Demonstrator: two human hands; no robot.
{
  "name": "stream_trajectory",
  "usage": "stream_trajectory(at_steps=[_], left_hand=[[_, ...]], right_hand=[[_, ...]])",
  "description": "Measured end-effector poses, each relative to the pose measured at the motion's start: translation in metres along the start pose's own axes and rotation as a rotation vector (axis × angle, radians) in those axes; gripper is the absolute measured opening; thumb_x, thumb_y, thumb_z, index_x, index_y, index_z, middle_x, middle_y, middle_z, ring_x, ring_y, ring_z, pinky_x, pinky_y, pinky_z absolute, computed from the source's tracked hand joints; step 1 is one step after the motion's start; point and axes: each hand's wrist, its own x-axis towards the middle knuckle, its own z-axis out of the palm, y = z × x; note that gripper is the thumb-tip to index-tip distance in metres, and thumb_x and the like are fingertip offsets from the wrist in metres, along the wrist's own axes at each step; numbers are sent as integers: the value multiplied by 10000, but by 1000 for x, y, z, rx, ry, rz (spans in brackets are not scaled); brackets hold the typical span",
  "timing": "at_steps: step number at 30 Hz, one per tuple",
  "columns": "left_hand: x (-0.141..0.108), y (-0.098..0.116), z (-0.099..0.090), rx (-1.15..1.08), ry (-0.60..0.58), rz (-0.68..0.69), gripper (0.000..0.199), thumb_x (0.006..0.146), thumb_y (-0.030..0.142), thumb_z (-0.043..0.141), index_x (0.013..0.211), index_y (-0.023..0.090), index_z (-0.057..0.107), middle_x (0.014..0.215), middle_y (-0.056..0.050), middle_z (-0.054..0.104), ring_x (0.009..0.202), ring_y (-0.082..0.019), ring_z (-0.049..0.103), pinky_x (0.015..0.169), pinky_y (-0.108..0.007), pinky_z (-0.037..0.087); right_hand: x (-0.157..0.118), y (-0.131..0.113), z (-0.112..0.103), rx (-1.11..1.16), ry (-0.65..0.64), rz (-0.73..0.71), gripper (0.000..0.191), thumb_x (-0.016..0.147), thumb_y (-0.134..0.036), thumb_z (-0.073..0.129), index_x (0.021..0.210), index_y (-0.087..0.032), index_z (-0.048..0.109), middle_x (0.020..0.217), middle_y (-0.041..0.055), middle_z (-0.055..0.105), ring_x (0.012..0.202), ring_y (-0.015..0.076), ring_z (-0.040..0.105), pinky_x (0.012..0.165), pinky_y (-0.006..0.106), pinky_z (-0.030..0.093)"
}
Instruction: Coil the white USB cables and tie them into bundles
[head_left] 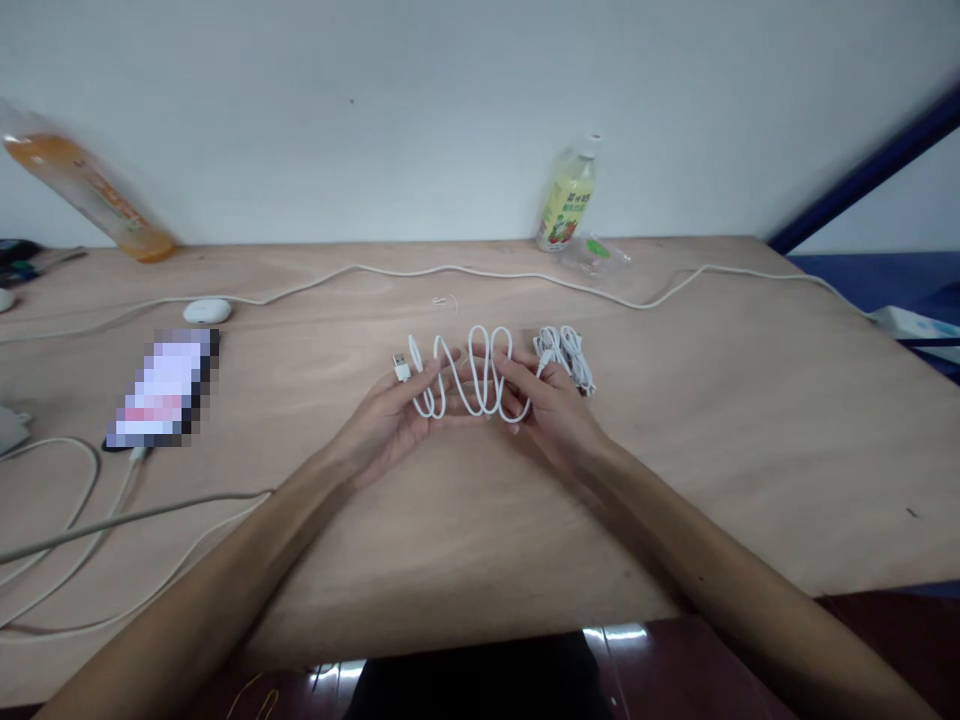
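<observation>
Loops of a white cable (477, 385) stretch between both hands above the middle of the wooden table. My left hand (394, 415) holds its left loops with the thumb on top, beside a metal USB plug (401, 366). On the right, my right hand (551, 405) grips the other loops between thumb and fingers, and the cable's smaller white plug (545, 360) shows at that hand. Just behind my right hand, a bundle of white cables (574, 355) lies on the table. The fingertips of both hands are partly hidden behind the loops.
A phone (161, 388) with a cable plugged in lies left, near a white earbud case (207, 311). Behind stand an orange bottle (94, 195) and a yellow-green bottle (568, 200), beside a clear wrapper (598, 254). A long white cable (450, 268) crosses the table (750, 430).
</observation>
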Motion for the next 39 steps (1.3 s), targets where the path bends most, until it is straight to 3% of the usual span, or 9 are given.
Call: stream_trajectory(at_steps=[6, 15, 24, 30, 35, 39], left_hand=[[-1, 5, -3, -84, -37, -81, 474, 1102, 237, 484, 1495, 75, 693, 1419, -238, 776, 1312, -394, 758, 1165, -602, 576], [-1, 0, -2, 19, 73, -30, 320, 1111, 152, 549, 1323, 103, 784, 1311, -210, 830, 1234, -342, 807, 1135, -533, 620], [-1, 5, 3, -26, 63, -18, 407, 1139, 187, 510, 1499, 140, 695, 1342, -211, 819, 1213, -338, 817, 1124, -545, 625], [2, 8, 2, -99, 99, -57, 451, 1155, 225, 456, 1568, 146, 618, 1367, -204, 811, 1218, -331, 815, 1132, -551, 614], [2, 7, 0, -148, 111, -24, 484, 1164, 350, 449, 1553, 115, 615, 1405, -225, 787, 1290, -356, 778, 1166, -568, 586], [2, 7, -1, -166, 100, -29, 499, 1177, 342, 405, 1607, 146, 566, 1424, -209, 780, 1299, -347, 775, 1177, -583, 576]], right_hand=[[1, 0, -1, -11, -17, 16, 454, 848, -604, 872, 1062, -204, 870, 507, -89, 423, 481, 106, 367, 419, 245, 325], [1, -1, -3, 6, 6, 71, 515, 822, -625, 878, 1138, -218, 869, 528, -78, 458, 485, 108, 339, 432, 252, 303], [4, 3, -7, -64, 22, 10, 519, 857, -636, 863, 1179, -229, 861, 539, -77, 495, 481, 111, 387, 465, 270, 336], [5, 3, -9, -84, 23, -9, 588, 834, -760, 834, 1057, -217, 868, 529, -51, 533, 500, 121, 440, 485, 270, 350], [7, 5, -9, -58, 31, 4, 603, 801, -817, 825, 960, -237, 865, 734, 31, 739, 621, 165, 593, 553, 296, 432], [9, 8, -11, -40, 17, -16, 578, 815, -809, 816, 941, -247, 857, 973, 80, 851, 877, 246, 745, 813, 384, 565]])
